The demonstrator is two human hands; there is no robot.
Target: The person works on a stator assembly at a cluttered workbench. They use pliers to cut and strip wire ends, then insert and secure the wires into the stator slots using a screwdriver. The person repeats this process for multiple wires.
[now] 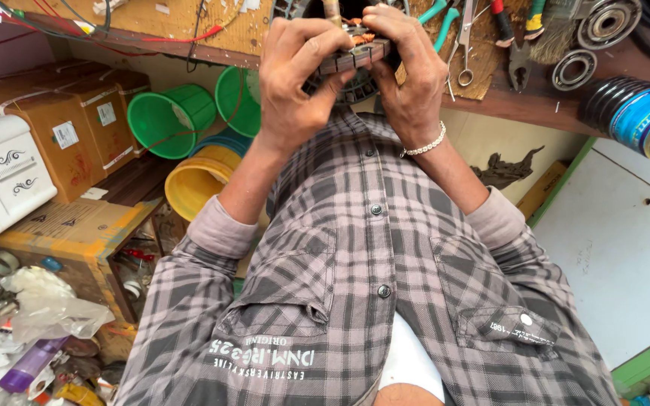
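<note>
Two hands, left grip [295, 83] and right grip [408, 75], clenched on a dark, ribbed motor core [355, 54] with coppery windings, held above a plaid shirt [362, 256] near the cluttered counter [536, 101]. Beneath it, green buckets [171, 119] and a yellow bucket [193, 183], tipped sideways, nothing visible inside.

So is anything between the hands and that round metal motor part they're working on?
Nothing visible. The left hand and the right hand both grip the motor part directly, fingers wrapped over its laminated edge. The tools on the wooden bench lie off to the side.
</note>
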